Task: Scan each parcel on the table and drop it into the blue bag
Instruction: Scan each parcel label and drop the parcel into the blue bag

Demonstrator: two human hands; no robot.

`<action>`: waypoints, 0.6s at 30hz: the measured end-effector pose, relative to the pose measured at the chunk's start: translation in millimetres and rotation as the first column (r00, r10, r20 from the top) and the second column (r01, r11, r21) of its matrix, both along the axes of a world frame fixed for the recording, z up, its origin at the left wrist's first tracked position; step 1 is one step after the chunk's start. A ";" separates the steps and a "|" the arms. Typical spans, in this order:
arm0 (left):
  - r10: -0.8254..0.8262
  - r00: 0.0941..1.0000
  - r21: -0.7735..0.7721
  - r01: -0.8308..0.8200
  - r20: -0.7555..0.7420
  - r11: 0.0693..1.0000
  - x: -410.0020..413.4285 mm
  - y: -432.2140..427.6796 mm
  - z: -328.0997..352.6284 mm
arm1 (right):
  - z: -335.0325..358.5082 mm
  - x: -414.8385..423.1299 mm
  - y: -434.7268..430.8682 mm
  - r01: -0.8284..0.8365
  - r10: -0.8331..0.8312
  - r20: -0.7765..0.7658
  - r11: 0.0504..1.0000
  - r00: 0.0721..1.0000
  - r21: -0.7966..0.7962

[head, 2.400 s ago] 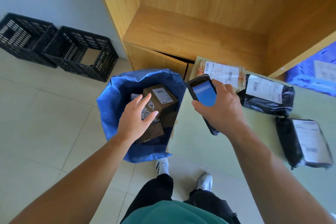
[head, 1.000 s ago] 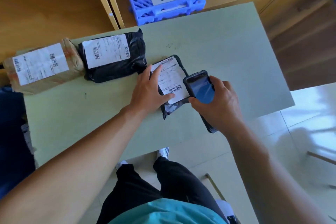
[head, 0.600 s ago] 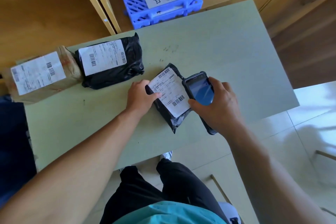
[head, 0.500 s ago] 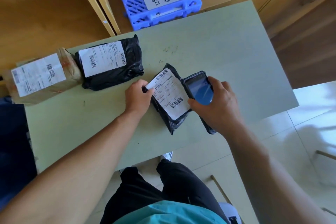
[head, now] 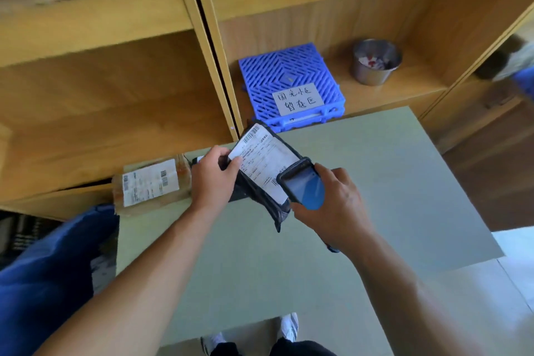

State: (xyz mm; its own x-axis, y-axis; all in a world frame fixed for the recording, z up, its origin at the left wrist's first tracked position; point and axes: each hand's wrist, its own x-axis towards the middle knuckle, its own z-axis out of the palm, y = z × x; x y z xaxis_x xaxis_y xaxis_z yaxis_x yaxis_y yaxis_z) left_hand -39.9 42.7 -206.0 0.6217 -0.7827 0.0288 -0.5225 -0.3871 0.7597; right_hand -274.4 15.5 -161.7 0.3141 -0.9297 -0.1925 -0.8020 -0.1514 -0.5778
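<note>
Head view: the left hand (head: 212, 179) grips a black plastic mailer with a white label (head: 264, 162), raised over the pale green table (head: 375, 196). The right hand (head: 332, 208) clasps a dark handheld scanner (head: 303, 186) to it. A brown taped parcel (head: 150, 185) apparently remains, near the blue bag (head: 43, 269).

L hand (head: 212, 179) lifted black parcel (head: 261, 157) off table (head: 390, 182), tilted up.

We are viewing a bright, evenly daylit scene. Glare is washing out the floor (head: 514, 243) at right. Wide-angle distortion is bending the shelf (head: 203, 37) uprights. Blur is softening the bag (head: 43, 283) and the right edge, and the table (head: 404, 182) is carrying only faint shadows.
</note>
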 end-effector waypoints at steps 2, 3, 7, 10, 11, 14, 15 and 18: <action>0.048 0.998 -0.011 -0.048 0.033 0.999 12.1 2.6 17.5 | 7.9 10.3 1.9 -0.045 0.045 -0.018 0.999 0.999 -0.005; 0.076 0.996 -0.041 -0.074 0.044 0.996 20.5 6.4 29.8 | 15.2 17.7 4.0 -0.076 0.075 -0.030 0.997 0.997 -0.021; 0.186 0.979 -0.172 -0.170 0.083 0.970 55.9 20.1 70.7 | 34.3 45.2 11.1 -0.156 0.153 -0.045 0.986 0.987 -0.064; 0.211 0.972 -0.225 -0.184 0.100 0.957 79.3 30.4 86.2 | 41.1 62.7 16.4 -0.193 0.186 -0.081 0.978 0.979 -0.085; 0.216 0.971 -0.234 -0.187 0.105 0.954 86.5 36.0 90.6 | 42.3 69.3 19.5 -0.207 0.198 -0.094 0.974 0.976 -0.097; 0.225 0.965 -0.246 -0.187 0.136 0.951 101.7 50.4 98.2 | 44.1 84.8 26.4 -0.225 0.211 -0.123 0.968 0.970 -0.112; 0.234 0.961 -0.250 -0.192 0.146 0.949 107.8 56.9 99.6 | 45.2 91.5 30.0 -0.236 0.221 -0.134 0.965 0.966 -0.110; 0.279 0.948 -0.281 -0.229 0.153 0.932 125.5 74.8 99.0 | 44.9 108.1 40.6 -0.268 0.250 -0.161 0.958 0.955 -0.102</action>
State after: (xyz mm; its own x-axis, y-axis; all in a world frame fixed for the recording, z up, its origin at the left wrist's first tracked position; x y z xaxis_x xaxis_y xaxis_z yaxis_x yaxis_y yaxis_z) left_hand 85.6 117.5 -107.0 0.7622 -0.5495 0.3423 -0.5748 -0.3312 0.7482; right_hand -166.3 56.1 -116.8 0.5245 -0.8390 -0.1446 -0.7996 -0.4271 -0.4223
